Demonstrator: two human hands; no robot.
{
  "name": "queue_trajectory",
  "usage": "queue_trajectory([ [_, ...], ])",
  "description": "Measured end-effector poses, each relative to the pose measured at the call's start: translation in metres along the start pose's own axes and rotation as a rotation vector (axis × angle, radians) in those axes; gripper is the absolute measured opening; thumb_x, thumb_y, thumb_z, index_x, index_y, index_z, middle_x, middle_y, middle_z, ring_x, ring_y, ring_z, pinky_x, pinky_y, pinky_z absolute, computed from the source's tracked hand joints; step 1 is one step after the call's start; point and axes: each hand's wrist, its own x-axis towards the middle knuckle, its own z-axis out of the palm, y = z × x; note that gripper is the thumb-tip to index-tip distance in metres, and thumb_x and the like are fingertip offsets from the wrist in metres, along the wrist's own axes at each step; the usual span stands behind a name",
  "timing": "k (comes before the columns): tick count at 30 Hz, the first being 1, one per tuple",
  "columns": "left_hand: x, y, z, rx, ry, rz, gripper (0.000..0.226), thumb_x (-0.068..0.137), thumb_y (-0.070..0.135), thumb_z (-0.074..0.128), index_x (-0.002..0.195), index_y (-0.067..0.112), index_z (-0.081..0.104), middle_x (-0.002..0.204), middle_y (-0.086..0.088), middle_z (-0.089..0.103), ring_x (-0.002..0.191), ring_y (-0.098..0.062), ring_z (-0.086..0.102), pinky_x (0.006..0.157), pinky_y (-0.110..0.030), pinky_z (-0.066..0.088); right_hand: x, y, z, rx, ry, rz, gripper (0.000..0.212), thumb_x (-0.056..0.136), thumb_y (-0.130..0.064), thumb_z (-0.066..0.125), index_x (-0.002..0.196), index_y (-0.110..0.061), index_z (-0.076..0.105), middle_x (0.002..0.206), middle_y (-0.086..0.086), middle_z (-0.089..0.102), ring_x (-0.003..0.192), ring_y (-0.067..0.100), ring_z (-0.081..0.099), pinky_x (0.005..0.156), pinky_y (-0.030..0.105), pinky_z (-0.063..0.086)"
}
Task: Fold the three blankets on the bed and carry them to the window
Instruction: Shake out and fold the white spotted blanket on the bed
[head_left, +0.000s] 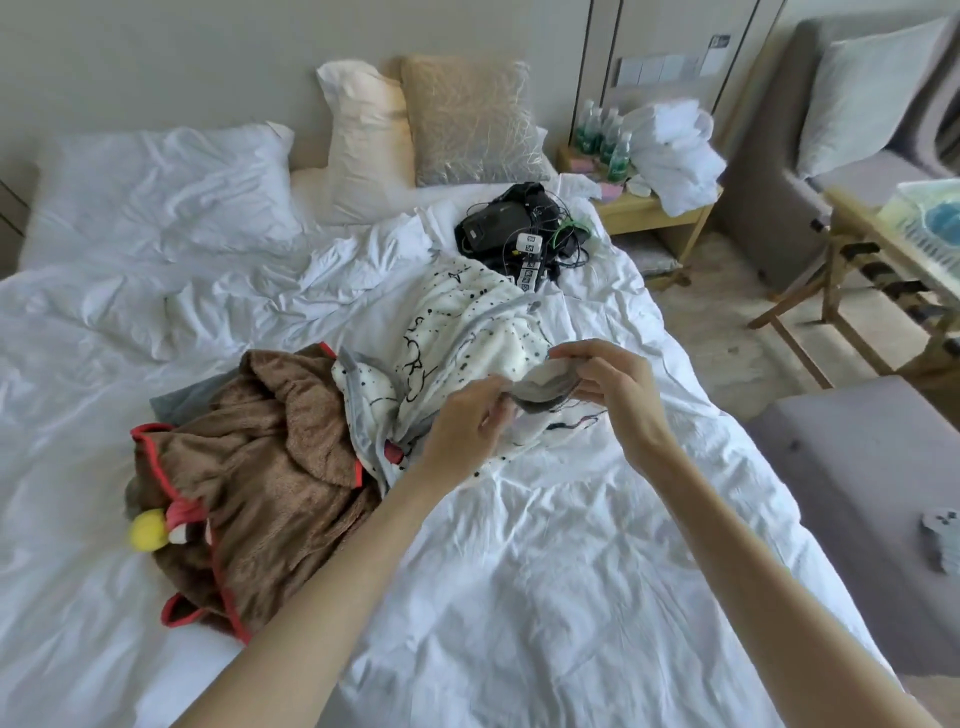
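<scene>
The hem of the dotted blanket (467, 322) is being pinched by the left hand (462, 421) and right hand (613, 384); a grey blanket (182, 400) is being mostly hidden by the brown blanket (270, 467).

2 hands (462, 421) (613, 384), 3 blankets (260, 467) (467, 322) (179, 400), 3 pillows (156, 182) (363, 140) (467, 119) on the bed (571, 571)

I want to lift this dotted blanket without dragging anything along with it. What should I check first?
1. The left hand pinches the grey edge of the white blanket: ok.
2. The right hand pinches the same edge: ok.
3. The white blanket is free of the brown blanket: not ok, they overlap.
4. The black gear and cables are off its far end: cannot tell, they lie right against it.
5. It is spread flat for folding: not ok, it is crumpled.
</scene>
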Motion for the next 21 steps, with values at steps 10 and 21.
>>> queue_trajectory([
  [10, -0.018, 0.088, -0.099, -0.144, 0.006, -0.042, 0.022, 0.105, 0.019, 0.041, 0.111, 0.01, 0.061, 0.098, -0.016, 0.068, 0.092, -0.033, 0.064, 0.081, -0.047, 0.05, -0.051, -0.09, 0.003, -0.55, -0.023, -0.213, 0.014, 0.08, -0.026, 0.076, 0.085, -0.014, 0.07, 0.083, -0.006, 0.055, 0.07, 0.006, 0.05, 0.059, 0.017, 0.038],
  [21, -0.047, 0.149, -0.17, -0.144, -0.102, -0.013, 0.045, 0.075, 0.043, 0.081, 0.066, 0.014, 0.047, 0.051, 0.014, 0.031, 0.044, -0.004, 0.03, 0.045, -0.016, 0.022, -0.105, -0.186, 0.014, -0.07, -0.086, -0.336, 0.029, 0.092, -0.009, 0.06, 0.102, 0.017, 0.052, 0.085, 0.029, 0.055, 0.083, 0.023, 0.049, 0.076, 0.04, 0.035],
])
